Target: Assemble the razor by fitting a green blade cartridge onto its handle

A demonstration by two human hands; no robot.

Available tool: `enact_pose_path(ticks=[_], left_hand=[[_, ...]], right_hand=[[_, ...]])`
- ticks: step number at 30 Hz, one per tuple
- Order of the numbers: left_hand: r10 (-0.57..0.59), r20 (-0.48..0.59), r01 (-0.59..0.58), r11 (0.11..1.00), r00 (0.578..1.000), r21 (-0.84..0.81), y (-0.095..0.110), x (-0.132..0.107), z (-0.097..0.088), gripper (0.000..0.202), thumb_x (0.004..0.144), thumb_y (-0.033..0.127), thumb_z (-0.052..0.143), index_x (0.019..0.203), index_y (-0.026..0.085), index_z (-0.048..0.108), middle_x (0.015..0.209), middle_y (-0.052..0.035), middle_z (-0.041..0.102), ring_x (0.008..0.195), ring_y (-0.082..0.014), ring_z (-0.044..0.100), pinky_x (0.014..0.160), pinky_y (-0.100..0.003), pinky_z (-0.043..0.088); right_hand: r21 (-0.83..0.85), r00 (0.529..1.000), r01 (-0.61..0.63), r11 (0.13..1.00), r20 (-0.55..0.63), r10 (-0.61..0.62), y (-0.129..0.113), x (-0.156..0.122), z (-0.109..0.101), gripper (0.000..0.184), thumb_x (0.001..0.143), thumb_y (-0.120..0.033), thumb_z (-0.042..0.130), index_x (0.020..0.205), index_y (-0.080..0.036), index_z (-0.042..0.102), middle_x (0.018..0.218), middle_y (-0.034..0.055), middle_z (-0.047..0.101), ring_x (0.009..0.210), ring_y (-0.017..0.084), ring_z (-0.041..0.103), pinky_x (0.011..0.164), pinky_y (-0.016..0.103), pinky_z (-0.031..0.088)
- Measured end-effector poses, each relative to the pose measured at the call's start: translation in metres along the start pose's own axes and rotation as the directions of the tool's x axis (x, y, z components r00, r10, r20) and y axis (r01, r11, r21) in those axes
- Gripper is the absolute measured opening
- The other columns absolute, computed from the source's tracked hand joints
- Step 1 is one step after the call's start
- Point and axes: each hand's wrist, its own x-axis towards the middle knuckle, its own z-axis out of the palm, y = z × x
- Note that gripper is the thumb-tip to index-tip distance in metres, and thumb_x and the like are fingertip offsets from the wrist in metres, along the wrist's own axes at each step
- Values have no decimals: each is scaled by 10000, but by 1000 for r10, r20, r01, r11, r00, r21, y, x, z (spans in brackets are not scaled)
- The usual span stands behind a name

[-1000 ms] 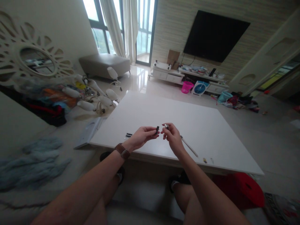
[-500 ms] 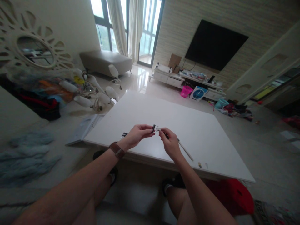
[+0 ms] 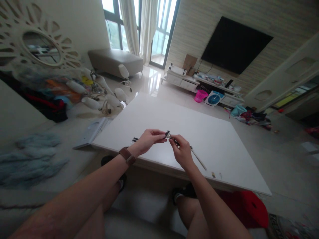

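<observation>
Beyond both hands, the white table [image 3: 199,129] lies open. Just left of the left hand [image 3: 149,142] sits a small black piece [image 3: 135,139]. A thin stick [image 3: 198,158] lies right of the right hand [image 3: 181,152], two tiny bits [image 3: 216,174] farther right.

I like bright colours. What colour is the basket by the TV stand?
Pink basket, head view.

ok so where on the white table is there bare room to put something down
The white table is bare across its far half and left side beyond the hands. It is busier near the front edge: black pieces by the left hand, a stick and small bits by the right hand.
</observation>
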Motion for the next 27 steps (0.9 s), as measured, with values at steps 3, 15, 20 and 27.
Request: enact_pose_path(ticks=[3, 15, 20, 27], left_hand=[[12, 3, -12, 1000, 1000, 7, 0, 0, -1, 305, 686, 289, 853, 910, 95, 779, 953, -127, 767, 854, -177, 695, 902, -346, 536], [57, 75, -67, 987, 996, 146, 8, -1, -4, 251, 750, 269, 798, 937, 102, 788, 927, -118, 771, 824, -173, 688, 841, -326, 546], [74, 83, -92, 965, 994, 244, 15, -3, -6, 231, 745, 273, 791, 921, 124, 796, 878, -103, 775, 790, -179, 693, 805, -327, 555], [81, 77, -99, 955, 994, 278, 16, -4, -7, 205, 753, 251, 774, 921, 138, 803, 860, -97, 778, 769, -172, 692, 797, -320, 556]], right_hand=[[9, 1000, -9, 1000, 13, 9, 0, 0, 1, 220, 963, -306, 541, 1064, -232, 722, 855, 48, 657, 764, 193, 598, 706, 314, 443], [102, 996, -68, 992, 66, 62, 5, -3, 6, 234, 957, -384, 559, 1014, -235, 730, 885, 57, 695, 689, 182, 634, 606, 288, 467], [130, 995, -83, 988, 74, 74, 6, -3, 7, 243, 955, -388, 559, 1027, -242, 739, 881, 58, 698, 669, 180, 632, 593, 290, 469], [137, 993, -95, 986, 85, 84, 7, -5, 10, 240, 948, -387, 567, 1030, -241, 740, 872, 55, 692, 653, 175, 620, 575, 287, 465]])
